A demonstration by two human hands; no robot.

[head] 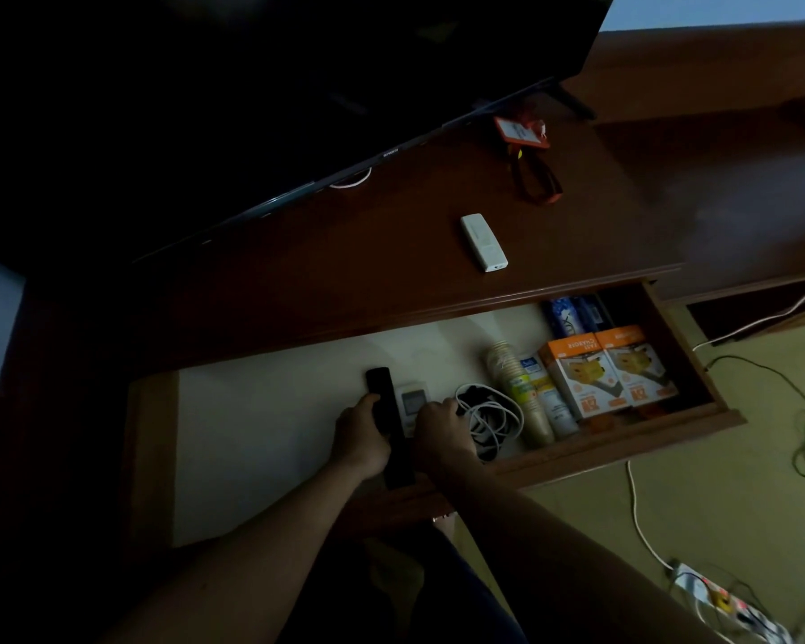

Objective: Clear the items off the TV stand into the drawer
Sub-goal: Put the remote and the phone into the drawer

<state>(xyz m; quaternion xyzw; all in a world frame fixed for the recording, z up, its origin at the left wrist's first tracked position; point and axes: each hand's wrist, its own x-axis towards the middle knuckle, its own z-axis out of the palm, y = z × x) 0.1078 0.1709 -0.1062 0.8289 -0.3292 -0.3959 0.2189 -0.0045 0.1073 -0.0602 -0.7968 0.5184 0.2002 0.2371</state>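
The drawer (623, 450) of the brown TV stand (345, 281) is pulled out. Inside it, my left hand (361, 434) grips a long black remote (384, 402) that lies over the white drawer floor. My right hand (440, 422) rests on a white remote with a small screen (412, 402), right beside the black one; its grip is hard to make out. A white remote (483, 243) lies on the stand's top. An orange card holder with a lanyard (524, 134) lies farther back, near the TV's foot.
The drawer's right half holds a coiled white cable (493, 418), a stack of paper cups (519, 388), a tube, two orange charger boxes (609, 369) and blue packets. A dark TV (252, 86) stands on the stand. Cables and a power strip (716, 601) lie on the floor at right.
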